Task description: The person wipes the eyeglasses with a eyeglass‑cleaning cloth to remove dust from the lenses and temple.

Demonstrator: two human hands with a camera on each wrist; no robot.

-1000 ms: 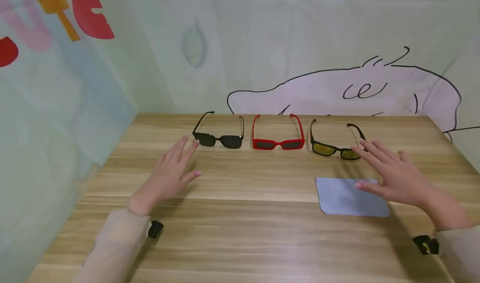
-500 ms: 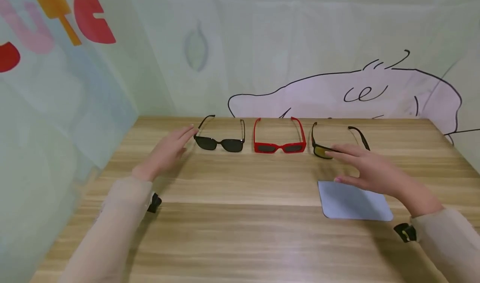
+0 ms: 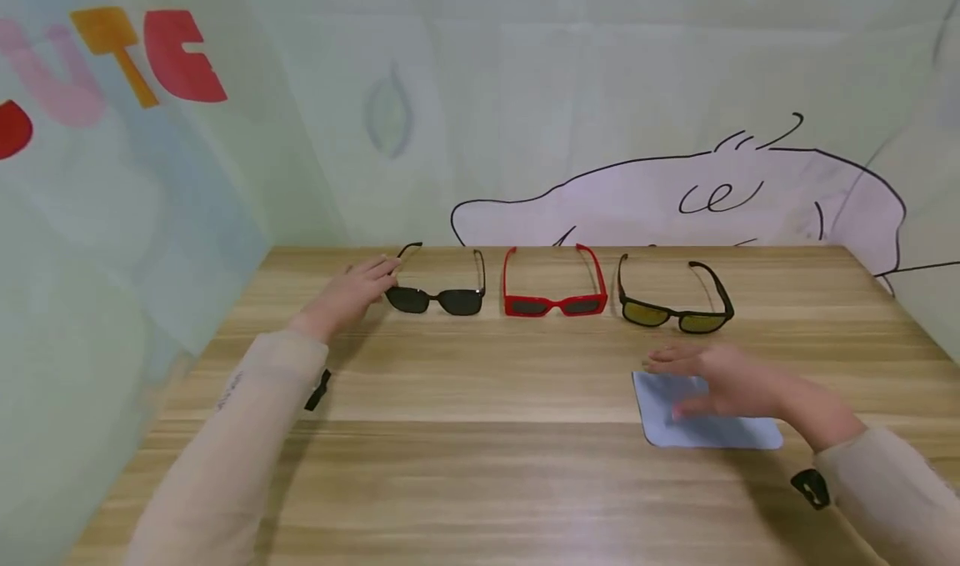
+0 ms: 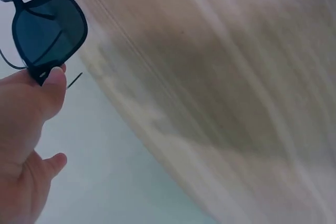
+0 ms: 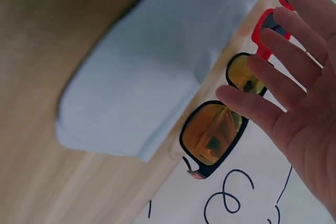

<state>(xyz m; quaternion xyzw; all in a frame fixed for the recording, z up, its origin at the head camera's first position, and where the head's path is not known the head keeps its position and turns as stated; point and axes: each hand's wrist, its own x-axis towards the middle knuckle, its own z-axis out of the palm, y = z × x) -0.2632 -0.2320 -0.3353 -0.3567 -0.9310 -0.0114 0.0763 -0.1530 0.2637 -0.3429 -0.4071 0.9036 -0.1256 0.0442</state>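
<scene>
Three pairs of sunglasses sit in a row across the middle of the head view, temples open and pointing to the back of the desk (image 3: 450, 483). The left-hand grip (image 3: 348, 299), left of centre, is pinching the outer corner of the black sunglasses (image 3: 460, 303), so that pair sits right at the fingertips, reaching off toward frame centre. Red sunglasses (image 3: 555, 305) are next along, then the yellow-lensed pair (image 3: 647, 314) right of centre, both clear of either hand. The right-hand grip (image 3: 738, 383) has its fingers extended and slightly spread over a blue-grey cloth (image 3: 663, 428), lower right, just below the yellow pair. Can't tell if it's touching the cloth.
</scene>
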